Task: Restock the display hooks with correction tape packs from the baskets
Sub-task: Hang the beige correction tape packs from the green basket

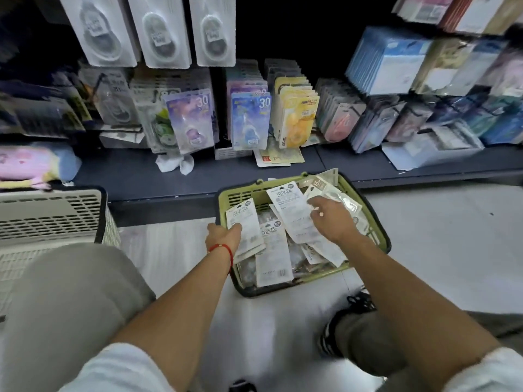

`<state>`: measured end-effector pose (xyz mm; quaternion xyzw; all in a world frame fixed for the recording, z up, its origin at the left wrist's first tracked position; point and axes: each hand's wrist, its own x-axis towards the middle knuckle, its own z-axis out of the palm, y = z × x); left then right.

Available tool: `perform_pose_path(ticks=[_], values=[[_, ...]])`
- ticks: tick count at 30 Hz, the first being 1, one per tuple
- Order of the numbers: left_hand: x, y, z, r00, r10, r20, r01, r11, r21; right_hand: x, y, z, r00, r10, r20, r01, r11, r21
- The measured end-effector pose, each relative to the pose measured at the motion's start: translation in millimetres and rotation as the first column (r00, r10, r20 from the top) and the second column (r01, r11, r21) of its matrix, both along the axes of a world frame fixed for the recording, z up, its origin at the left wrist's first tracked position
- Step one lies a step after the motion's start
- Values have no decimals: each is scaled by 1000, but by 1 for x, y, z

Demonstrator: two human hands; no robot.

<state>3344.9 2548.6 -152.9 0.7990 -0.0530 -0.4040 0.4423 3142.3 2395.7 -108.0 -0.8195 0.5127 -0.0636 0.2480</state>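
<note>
A green basket [380, 230] on the floor holds several white correction tape packs, lying loose. My left hand [222, 236] grips a small stack of packs [245, 224] at the basket's left side. Over the basket's middle, my right hand [332, 219] pinches another white pack [291, 210], which is lifted and tilted. Above the shelf edge, rows of correction tape packs hang on display hooks [249, 120], among them purple, blue and yellow ones.
A beige slatted basket [51, 216] stands at the left, beside my bent knee. The dark shelf base [198, 176] carries a crumpled white cloth and a few loose packs. Stacked blue and dark packs fill the shelf at right. Pale floor surrounds the green basket.
</note>
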Motion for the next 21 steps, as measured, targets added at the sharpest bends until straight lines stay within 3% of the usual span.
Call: perform_pose_path(ticks=[3,6,9,12,17,21], values=[[-4,1,-18,996,11,83,-6,998,-59,-45,-53,-16,975,-217,-37,214,974,-80],[-4,-3,-38,995,17,103,-7,996,-93,-71,-92,-43,904,-394,-167,395,918,-30],[-7,-16,-48,982,90,168,-87,996,-30,-74,-115,-64,822,-560,-106,570,806,159],[-8,-25,-56,945,130,301,-149,988,43,-65,-118,-76,735,-676,-54,676,726,125],[8,-45,-57,913,102,395,-176,972,157,-63,-117,-79,733,-675,-86,679,718,151],[7,-55,-53,904,34,427,-151,958,243,-56,-127,-64,840,-461,-285,511,849,133]])
